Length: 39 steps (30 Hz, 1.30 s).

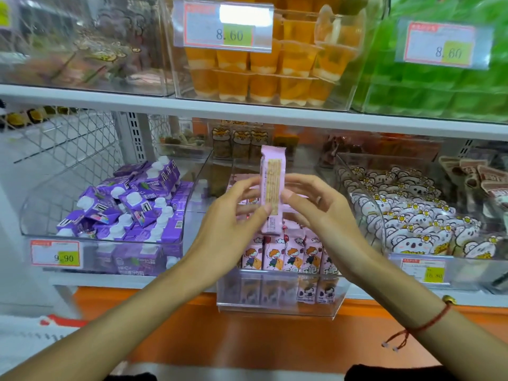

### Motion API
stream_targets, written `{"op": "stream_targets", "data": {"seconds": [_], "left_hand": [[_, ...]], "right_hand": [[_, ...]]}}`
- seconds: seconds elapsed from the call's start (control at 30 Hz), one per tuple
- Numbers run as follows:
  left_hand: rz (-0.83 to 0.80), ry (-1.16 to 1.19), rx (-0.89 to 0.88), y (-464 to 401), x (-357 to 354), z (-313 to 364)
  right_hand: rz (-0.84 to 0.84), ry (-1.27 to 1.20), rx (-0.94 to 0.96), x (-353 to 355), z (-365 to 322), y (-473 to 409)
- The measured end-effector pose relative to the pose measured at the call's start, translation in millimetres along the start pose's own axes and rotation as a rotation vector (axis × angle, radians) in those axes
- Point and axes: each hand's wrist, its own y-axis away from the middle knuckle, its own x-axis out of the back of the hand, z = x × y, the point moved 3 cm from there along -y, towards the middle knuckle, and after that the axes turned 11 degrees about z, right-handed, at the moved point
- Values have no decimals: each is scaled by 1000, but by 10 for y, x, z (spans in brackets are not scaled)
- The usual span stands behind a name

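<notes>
Setting: shop shelving with a white shelf board (110, 97) and clear plastic bins above and below it.
Wafer packet (272, 188): pink, with a clear strip showing the wafers. It is held upright in the air, just above the middle bin (277, 309) on the lower shelf.
Left hand (233, 215): thumb and fingers pinch the packet's lower half from the left.
Right hand (321, 213): thumb tip on the packet's right edge, fingers curled round behind it. It looks like a pinch too, though the far fingertips are hidden.
Middle bin contents: rows of pink cartoon packets (286, 254) standing upright — the same pink as the held one.
Left bin: a heap of purple drink cartons (129, 213) with white caps.
Right bin: koala-print snack packs (420, 224).
Upper shelf: orange jelly cups (264, 75) behind a price tag (222, 26) reading 8.60, and green packs (439, 92) beside them.
Right wrist: a red cord bracelet (423, 325).
</notes>
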Motion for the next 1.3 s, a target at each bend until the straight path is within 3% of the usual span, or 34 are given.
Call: {"op": "stream_targets", "data": {"seconds": [0.17,0.37,0.53,0.7,0.83,1.03,1.13,1.3], "left_hand": [[-94,328,409,32,-55,8],[-155,412,558,35,-70,-32],[-136,317,444,2,-29,-36],[-50,201,189,-80,54,13],[-16,193,95,-86,23,67],[163,416,225,-148,51,-30],[143,406,207,-181,91,-51],[135,454,189,-233,187,-35]], "right_hand": [[76,-6,-158,27,29,-25],[65,-25,-227,20,47,-18],[-4,-25,-146,34,43,-14],[-126,113,201,-49,-52,45],[-95,119,306,-135,4,44],[-99,119,259,-217,134,-29],[-78,90,238,-218,171,-20],[-153,-113,-92,-129,169,-41]]}}
